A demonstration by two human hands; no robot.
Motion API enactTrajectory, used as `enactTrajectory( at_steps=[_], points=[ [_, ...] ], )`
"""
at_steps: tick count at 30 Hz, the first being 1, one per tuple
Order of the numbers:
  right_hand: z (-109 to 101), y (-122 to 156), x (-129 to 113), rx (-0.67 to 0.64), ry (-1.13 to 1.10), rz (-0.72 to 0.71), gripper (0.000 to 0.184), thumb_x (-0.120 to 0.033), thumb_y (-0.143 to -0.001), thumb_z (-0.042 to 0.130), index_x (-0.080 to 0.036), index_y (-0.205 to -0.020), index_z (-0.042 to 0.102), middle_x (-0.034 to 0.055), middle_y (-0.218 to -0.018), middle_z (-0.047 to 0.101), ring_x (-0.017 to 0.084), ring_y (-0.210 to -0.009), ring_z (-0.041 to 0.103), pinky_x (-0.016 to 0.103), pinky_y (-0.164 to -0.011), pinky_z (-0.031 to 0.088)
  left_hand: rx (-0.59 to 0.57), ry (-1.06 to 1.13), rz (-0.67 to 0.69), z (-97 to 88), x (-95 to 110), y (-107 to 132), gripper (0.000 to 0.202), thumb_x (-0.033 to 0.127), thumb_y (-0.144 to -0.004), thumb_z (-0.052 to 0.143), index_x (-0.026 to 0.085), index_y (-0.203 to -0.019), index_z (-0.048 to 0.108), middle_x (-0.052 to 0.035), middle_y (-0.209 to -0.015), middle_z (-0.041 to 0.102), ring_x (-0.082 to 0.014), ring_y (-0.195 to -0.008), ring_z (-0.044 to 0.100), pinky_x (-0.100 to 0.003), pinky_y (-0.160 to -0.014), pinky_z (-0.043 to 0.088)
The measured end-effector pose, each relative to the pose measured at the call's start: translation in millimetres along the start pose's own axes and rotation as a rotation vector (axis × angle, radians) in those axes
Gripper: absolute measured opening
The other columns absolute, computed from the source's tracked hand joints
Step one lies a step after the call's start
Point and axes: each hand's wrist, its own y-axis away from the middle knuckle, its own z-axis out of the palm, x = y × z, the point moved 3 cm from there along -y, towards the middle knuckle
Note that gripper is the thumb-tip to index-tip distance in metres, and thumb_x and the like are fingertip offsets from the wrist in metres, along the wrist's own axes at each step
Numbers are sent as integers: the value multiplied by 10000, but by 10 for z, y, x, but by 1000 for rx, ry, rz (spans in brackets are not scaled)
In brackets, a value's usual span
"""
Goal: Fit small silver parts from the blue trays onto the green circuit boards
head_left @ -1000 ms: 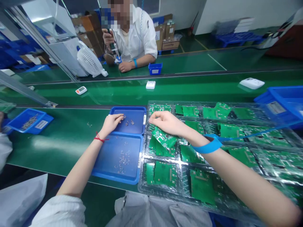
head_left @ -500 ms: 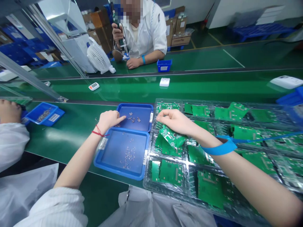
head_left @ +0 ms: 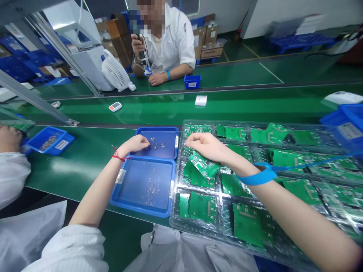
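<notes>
My left hand (head_left: 135, 144) reaches into the far blue tray (head_left: 167, 149), fingertips pinched at a cluster of small metal parts (head_left: 157, 144). My right hand (head_left: 206, 145), with a blue wrist strap (head_left: 257, 176), rests closed over a green circuit board (head_left: 204, 164) tilted up in the clear plastic tray (head_left: 221, 196); what its fingertips pinch is too small to make out. A nearer blue tray (head_left: 126, 192) holds more small metal parts (head_left: 151, 188).
Several green boards fill the clear tray's pockets. A small blue bin (head_left: 48, 139) of parts sits at left beside another person's hand (head_left: 8, 136). Across the green conveyor (head_left: 244, 104), a person in white (head_left: 167, 41) works near a white fan (head_left: 115, 74). Blue crate (head_left: 344, 119) at right.
My left hand's pointing finger has curled into a pinch over the metal parts in the far tray. My right hand stays on the board. The view shifted slightly.
</notes>
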Motion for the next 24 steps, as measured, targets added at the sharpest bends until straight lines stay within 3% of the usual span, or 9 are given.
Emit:
enactTrajectory(
  at_steps=[8, 15, 18, 21, 24],
  points=[
    [-54, 74, 21, 2, -45, -1, 192, -280, -919, 542, -164, -775, 592, -106, -477, 297, 54, -432, 234, 219, -435, 180, 280, 407, 100, 84, -16, -18, 269, 396, -972, 550, 135, -968, 615, 0, -808, 628, -115, -669, 597, -286, -656, 524],
    [-81, 472, 54, -59, -165, -7, 201, -331, -923, 544, -182, -790, 565, -114, -458, 293, 54, -421, 211, 213, -418, 161, 372, 624, 94, 227, -4, -9, 312, 415, -946, 588, 137, -807, 612, 69, -592, 470, -77, -496, 443, -225, -519, 410],
    [-86, 700, 77, -65, -233, -15, 234, -391, -918, 549, -189, -800, 553, -113, -469, 280, 57, -434, 213, 214, -430, 167, 396, 716, 80, 270, 54, -28, 366, 431, -946, 583, 146, -717, 568, 59, -601, 491, -86, -532, 479, -234, -551, 436],
    [-73, 940, 142, -71, -286, 23, 281, -460, -911, 551, -199, -808, 546, -104, -482, 292, 64, -439, 207, 223, -425, 154, 409, 848, 66, 307, 150, -43, 381, 460, -970, 527, 151, -748, 550, 30, -682, 558, -98, -604, 548, -252, -595, 478],
    [-46, 1171, 258, -48, -311, 46, 342, -533, -913, 536, -210, -802, 541, -95, -496, 287, 76, -454, 216, 235, -438, 157, 403, 958, 41, 335, 236, -48, 363, 466, -979, 505, 158, -788, 529, 71, -606, 440, -65, -479, 419, -206, -475, 383]
  ],
)
